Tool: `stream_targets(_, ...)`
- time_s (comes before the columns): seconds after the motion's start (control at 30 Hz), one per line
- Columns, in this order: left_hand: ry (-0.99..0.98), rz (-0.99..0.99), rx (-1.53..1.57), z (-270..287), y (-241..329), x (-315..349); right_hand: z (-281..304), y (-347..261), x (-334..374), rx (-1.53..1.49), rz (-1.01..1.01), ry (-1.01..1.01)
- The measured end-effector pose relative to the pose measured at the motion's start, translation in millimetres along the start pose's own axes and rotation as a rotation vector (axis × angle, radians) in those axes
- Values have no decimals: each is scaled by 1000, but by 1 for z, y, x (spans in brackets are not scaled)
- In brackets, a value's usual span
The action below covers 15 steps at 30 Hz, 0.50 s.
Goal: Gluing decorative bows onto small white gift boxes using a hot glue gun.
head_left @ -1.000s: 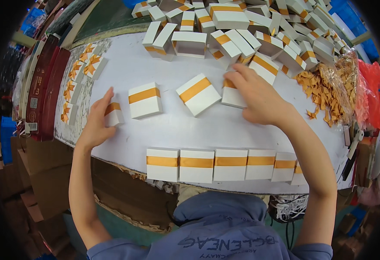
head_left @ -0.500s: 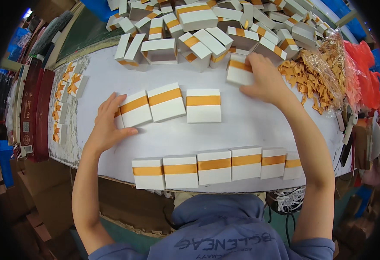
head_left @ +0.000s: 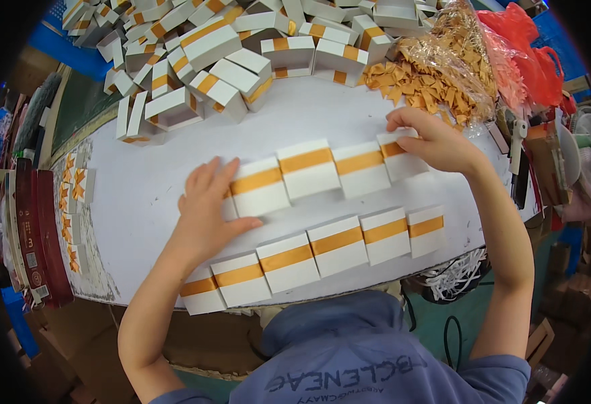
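Observation:
White boxes with gold ribbon bands lie in two rows in front of me. At the left end of the far row, my left hand [head_left: 204, 212] spreads its fingers and thumb around a partly hidden box [head_left: 229, 207], resting against it. My right hand [head_left: 437, 140] grips the right-end box [head_left: 401, 161] of that row, its fingers bent over the far edge. Between the hands stand three more boxes: one on the left [head_left: 261, 192], a middle one [head_left: 308, 170] set slightly farther back, and one on the right [head_left: 363, 174]. The near row [head_left: 287, 266] runs along the table's front edge.
A large heap of banded boxes [head_left: 235, 74] covers the far side. Gold ribbon bows [head_left: 430, 91] spill from a clear bag at the far right, beside a red plastic bag [head_left: 517, 47]. Boxes topped with bows [head_left: 73, 212] line the left edge.
My right hand has brought a box from beside the heap toward me to the far row's right end. The boxes there now stand closer together. The view has shifted and tilted.

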<state>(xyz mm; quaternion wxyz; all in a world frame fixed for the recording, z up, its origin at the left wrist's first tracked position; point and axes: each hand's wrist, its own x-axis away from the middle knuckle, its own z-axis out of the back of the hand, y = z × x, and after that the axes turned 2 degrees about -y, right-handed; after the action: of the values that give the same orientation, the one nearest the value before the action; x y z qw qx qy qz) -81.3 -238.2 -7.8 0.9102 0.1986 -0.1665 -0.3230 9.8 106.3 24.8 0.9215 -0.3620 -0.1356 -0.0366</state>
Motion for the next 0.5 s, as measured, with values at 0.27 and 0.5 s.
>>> stream_targets(0.27,310,-251,-14,27,18,-65,4,-8,-56,124,252,491)
stream_targets(0.5,498,-150,-157,23,-14,-100,-26,4,-101,743,303,504)
